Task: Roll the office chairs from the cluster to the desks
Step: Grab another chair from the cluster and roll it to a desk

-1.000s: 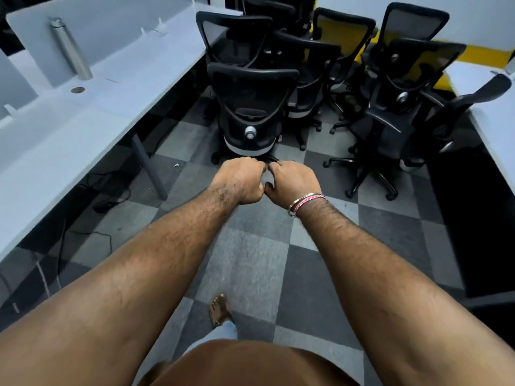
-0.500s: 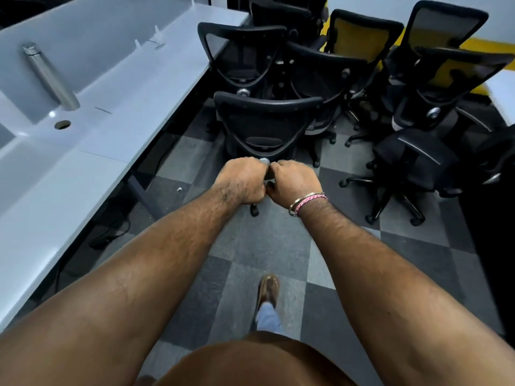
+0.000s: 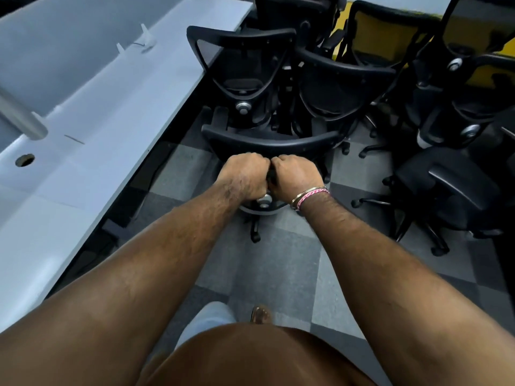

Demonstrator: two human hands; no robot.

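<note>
The nearest black mesh office chair point(image 3: 306, 143) stands with its back toward me, at the front of a cluster of several chairs point(image 3: 342, 79). My left hand point(image 3: 245, 174) and my right hand point(image 3: 295, 175) are curled into fists side by side, just below the top rim of that chair's backrest. Nothing shows plainly inside either fist, and I cannot tell whether they touch the backrest. The chair's silver knob point(image 3: 264, 201) and one castor point(image 3: 255, 236) show beneath my hands. A long white desk point(image 3: 111, 107) runs along the left.
A metal post point(image 3: 19, 115) and a cable hole point(image 3: 25, 160) are on the desk. Another black chair point(image 3: 446, 185) sits at the right, its star base spread over the grey checkered carpet point(image 3: 278, 274). Yellow-backed chairs point(image 3: 376, 32) stand behind. Cables lie under the desk.
I have walked forward toward the cluster. The nearest chair is now directly under my fists, which have kept the same curled pose side by side.
</note>
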